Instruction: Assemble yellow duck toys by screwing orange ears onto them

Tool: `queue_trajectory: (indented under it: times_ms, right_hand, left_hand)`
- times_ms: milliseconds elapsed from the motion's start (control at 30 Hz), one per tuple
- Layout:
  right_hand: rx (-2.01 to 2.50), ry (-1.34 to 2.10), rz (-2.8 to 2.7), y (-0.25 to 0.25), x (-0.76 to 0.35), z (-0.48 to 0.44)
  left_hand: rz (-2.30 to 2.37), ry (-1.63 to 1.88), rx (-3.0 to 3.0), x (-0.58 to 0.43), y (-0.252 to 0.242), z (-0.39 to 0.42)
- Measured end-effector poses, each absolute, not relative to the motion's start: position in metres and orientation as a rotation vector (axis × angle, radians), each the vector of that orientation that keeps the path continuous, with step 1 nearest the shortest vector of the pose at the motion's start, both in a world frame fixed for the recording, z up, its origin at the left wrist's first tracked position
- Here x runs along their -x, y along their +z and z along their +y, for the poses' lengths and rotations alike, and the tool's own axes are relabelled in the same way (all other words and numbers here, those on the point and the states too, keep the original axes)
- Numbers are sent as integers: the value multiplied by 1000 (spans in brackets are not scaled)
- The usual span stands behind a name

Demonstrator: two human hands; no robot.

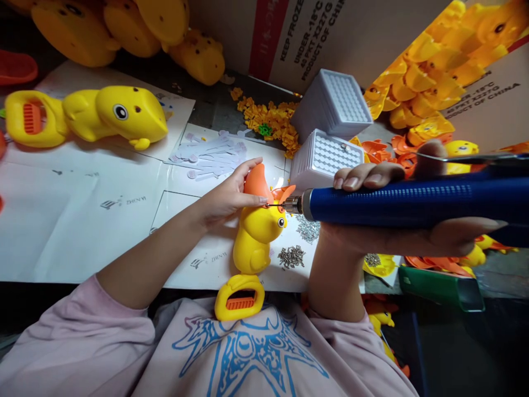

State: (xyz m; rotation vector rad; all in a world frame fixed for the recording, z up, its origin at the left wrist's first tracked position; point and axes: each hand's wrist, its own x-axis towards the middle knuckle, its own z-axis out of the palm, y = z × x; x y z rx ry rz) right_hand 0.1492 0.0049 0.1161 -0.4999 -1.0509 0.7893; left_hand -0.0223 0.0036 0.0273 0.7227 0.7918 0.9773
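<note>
- The left hand (225, 201) grips an orange piece (256, 181) at the head of a yellow toy (253, 242).
- The right hand (372, 238) is wrapped round a blue screwdriver (397, 203) — its bit meets the orange piece's base.
- The toy lies over white paper (124, 237), its handle (260, 295) before the person's shirt (161, 353).
- Small metal screws (291, 256) sit just beside it.

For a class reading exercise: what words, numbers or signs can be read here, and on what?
"KEEP FROZE" (cut off): left carton
"UNDER -18°C": left carton
"-18°C": right carton
"40 PKT X227G": both cartons
"PRODUCT OF CHINA": both cartons
"ZHEN YI" beside a logo, twice: white paper
Red band: lettering too blurred to read
</note>
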Motion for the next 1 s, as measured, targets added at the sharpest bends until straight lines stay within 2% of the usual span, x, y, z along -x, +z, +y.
queue_trajectory:
  times_ms: [467,1000]
  right_hand:
    - [326,549,-1354,110,-150,8]
    - [389,815,-1225,120,-154,12]
  left_hand:
    - [800,944,-786,18,32,-4]
    - [880,934,-850,17,36,-5]
